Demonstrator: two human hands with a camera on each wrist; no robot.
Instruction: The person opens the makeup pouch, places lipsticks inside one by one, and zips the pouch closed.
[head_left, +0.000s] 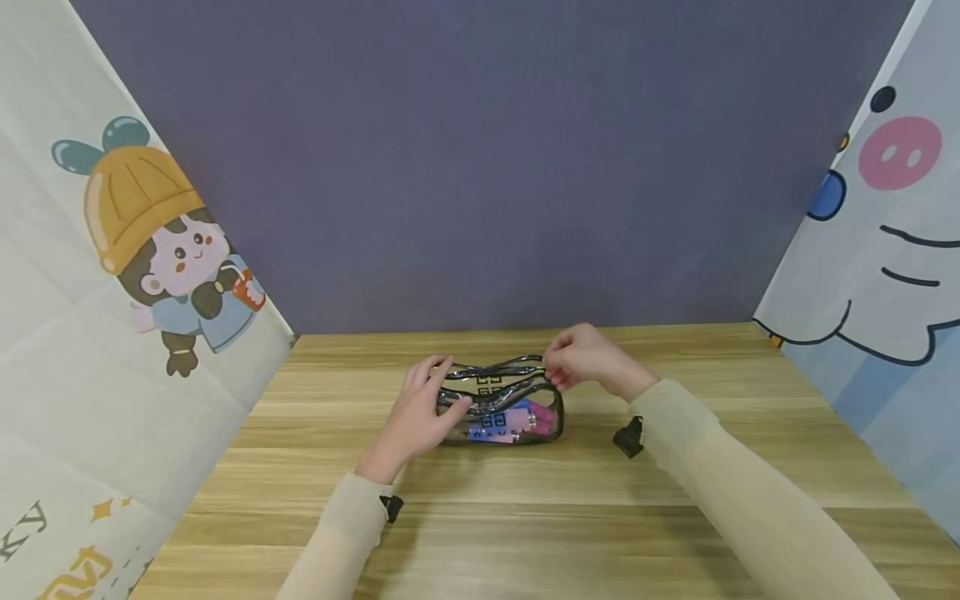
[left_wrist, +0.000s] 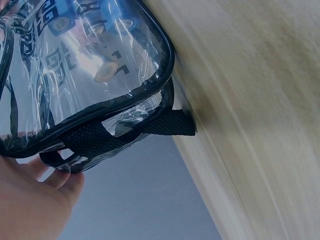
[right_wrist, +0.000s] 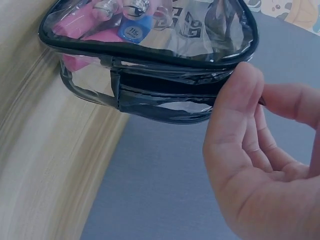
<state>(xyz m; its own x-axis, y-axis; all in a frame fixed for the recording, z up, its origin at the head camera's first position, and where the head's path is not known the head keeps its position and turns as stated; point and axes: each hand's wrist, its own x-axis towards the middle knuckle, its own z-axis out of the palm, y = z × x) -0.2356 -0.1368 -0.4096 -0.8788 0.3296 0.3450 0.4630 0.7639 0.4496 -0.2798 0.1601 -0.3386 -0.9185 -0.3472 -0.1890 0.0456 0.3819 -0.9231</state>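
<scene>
A clear pouch (head_left: 480, 425) with black piping and dark lettering stands on the table in the head view. Through its plastic show pink items (right_wrist: 75, 22) and a blue item (right_wrist: 136, 30) with a round label; their exact kind is unclear. My left hand (head_left: 420, 408) grips the pouch's left end, thumb at the front and fingers over the top, beside a black strap (left_wrist: 90, 140). At the top right corner my right hand (head_left: 585, 358) pinches a small dark tip, apparently the zipper pull, mostly hidden by thumb and finger. The top shows a gap along its black edges.
The wood-grain table (head_left: 480, 533) runs back to a grey-blue panel (head_left: 480, 167). Cartoon-printed sheets hang at the left (head_left: 75, 333) and right (head_left: 900, 275). A dark strap (head_left: 630, 437) sits at the right sleeve's cuff.
</scene>
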